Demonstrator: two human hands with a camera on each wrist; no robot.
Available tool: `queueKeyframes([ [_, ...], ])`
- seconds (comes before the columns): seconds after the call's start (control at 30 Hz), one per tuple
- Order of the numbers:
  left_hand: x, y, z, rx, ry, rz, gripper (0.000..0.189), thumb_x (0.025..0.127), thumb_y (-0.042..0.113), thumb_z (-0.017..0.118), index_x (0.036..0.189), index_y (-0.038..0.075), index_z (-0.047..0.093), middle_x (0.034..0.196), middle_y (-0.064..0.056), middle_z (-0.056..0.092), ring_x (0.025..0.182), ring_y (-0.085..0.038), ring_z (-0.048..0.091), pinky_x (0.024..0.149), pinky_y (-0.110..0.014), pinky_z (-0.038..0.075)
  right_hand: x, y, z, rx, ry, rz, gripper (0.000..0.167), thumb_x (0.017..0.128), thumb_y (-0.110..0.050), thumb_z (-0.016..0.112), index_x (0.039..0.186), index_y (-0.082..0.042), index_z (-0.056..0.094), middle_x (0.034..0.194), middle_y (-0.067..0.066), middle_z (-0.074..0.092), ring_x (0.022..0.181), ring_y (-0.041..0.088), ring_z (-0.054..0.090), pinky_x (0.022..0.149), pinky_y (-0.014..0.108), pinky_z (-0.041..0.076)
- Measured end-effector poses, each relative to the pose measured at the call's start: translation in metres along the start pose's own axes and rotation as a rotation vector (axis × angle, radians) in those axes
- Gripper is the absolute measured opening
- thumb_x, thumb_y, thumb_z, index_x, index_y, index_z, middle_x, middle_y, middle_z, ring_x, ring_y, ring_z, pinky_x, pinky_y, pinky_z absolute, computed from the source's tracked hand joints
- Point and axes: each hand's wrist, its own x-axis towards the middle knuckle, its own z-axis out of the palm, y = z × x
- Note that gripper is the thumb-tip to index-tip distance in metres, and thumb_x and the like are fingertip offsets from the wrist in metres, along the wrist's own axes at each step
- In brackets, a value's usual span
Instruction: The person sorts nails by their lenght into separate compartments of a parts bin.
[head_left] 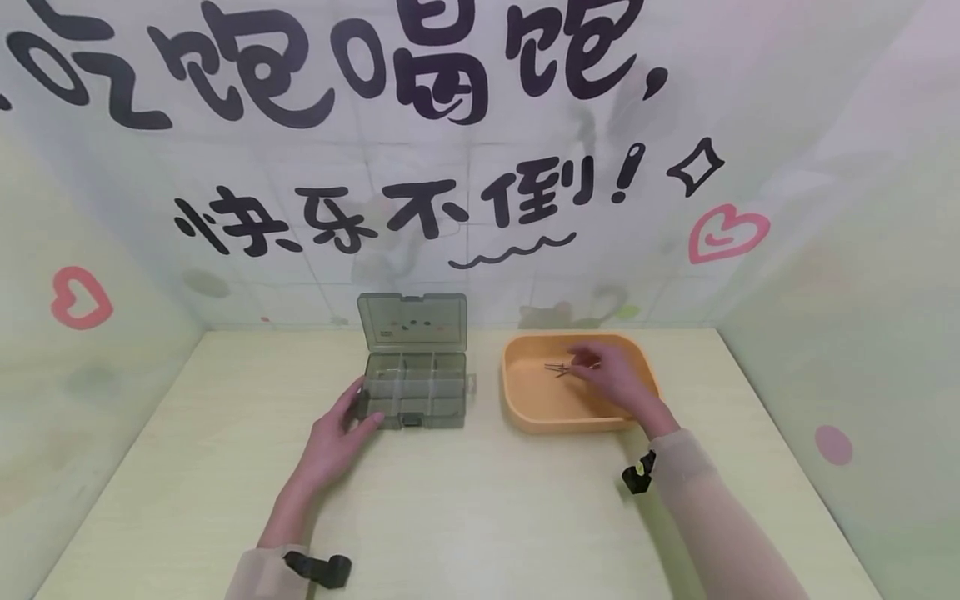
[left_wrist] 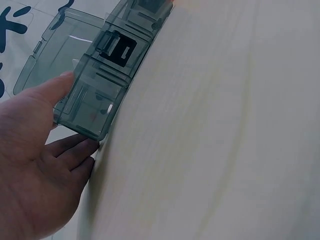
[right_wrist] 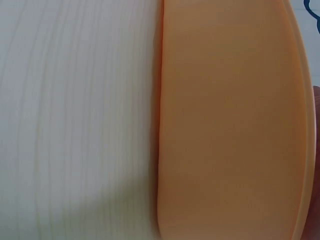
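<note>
A grey see-through compartment box [head_left: 415, 389] stands on the table with its lid [head_left: 414, 323] raised at the back. My left hand [head_left: 335, 442] holds the box's left end. In the left wrist view the thumb [left_wrist: 59, 89] lies over the rim and the fingers [left_wrist: 77, 152] are at the end wall. Several thin dark metal pieces [head_left: 557, 367], like screws or nails, are in the orange tray [head_left: 536, 425]. Over them my right hand [head_left: 615, 379] reaches in with bent fingers, its fingertips right at the pieces; whether it pinches one I cannot tell.
The tray stands to the right of the box, with a strip of pale wooden table [head_left: 480, 508] between them. White panels with black lettering and pink hearts enclose the table at the back and both sides. In the right wrist view the tray wall [right_wrist: 230, 125] fills the right half.
</note>
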Motion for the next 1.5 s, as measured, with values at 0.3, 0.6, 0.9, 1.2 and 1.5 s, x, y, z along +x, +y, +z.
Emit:
queueKeyframes([
  [0.3, 0.001, 0.0, -0.001, -0.004, -0.007, -0.02, 0.079, 0.102, 0.042, 0.064, 0.164, 0.013, 0.025, 0.157, -0.034, 0.033, 0.142, -0.048, 0.039, 0.117, -0.055, 0.034, -0.002, 0.012, -0.012, -0.021, 0.05, 0.037, 0.031, 0.097, -0.003, 0.07, 0.124, 0.009, 0.066, 0.111, 0.022, 0.071, 0.102, 0.039, 0.067, 0.09, 0.053, 0.057],
  [0.6, 0.001, 0.001, -0.003, -0.001, -0.007, -0.009, 0.079, 0.102, 0.041, 0.064, 0.164, 0.012, 0.025, 0.156, -0.035, 0.034, 0.14, -0.049, 0.04, 0.116, -0.055, 0.036, 0.001, 0.019, -0.013, -0.076, 0.058, 0.045, 0.023, 0.095, -0.003, 0.072, 0.114, 0.009, 0.071, 0.106, 0.021, 0.072, 0.097, 0.037, 0.068, 0.083, 0.049, 0.059],
  [0.9, 0.0, 0.0, -0.003, -0.01, -0.011, -0.02, 0.078, 0.102, 0.04, 0.065, 0.164, 0.012, 0.026, 0.156, -0.035, 0.033, 0.141, -0.047, 0.04, 0.116, -0.054, 0.036, 0.005, 0.021, -0.01, -0.142, 0.014, 0.089, 0.014, 0.094, -0.007, 0.074, 0.104, 0.004, 0.077, 0.1, 0.016, 0.074, 0.093, 0.032, 0.066, 0.085, 0.049, 0.057],
  [1.2, 0.0, 0.002, -0.004, -0.011, -0.006, -0.019, 0.078, 0.102, 0.04, 0.065, 0.164, 0.011, 0.026, 0.157, -0.035, 0.032, 0.141, -0.048, 0.039, 0.116, -0.055, 0.036, 0.009, 0.025, -0.006, -0.216, 0.004, 0.019, 0.011, 0.092, -0.005, 0.075, 0.096, 0.004, 0.078, 0.093, 0.016, 0.075, 0.089, 0.033, 0.069, 0.082, 0.049, 0.058],
  [1.5, 0.001, 0.002, -0.005, -0.001, -0.012, -0.018, 0.08, 0.101, 0.043, 0.065, 0.164, 0.011, 0.026, 0.157, -0.034, 0.033, 0.141, -0.048, 0.04, 0.116, -0.055, 0.036, 0.013, 0.03, -0.002, -0.238, 0.011, 0.009, 0.005, 0.089, -0.002, 0.076, 0.092, 0.001, 0.079, 0.09, 0.012, 0.075, 0.087, 0.031, 0.068, 0.082, 0.048, 0.058],
])
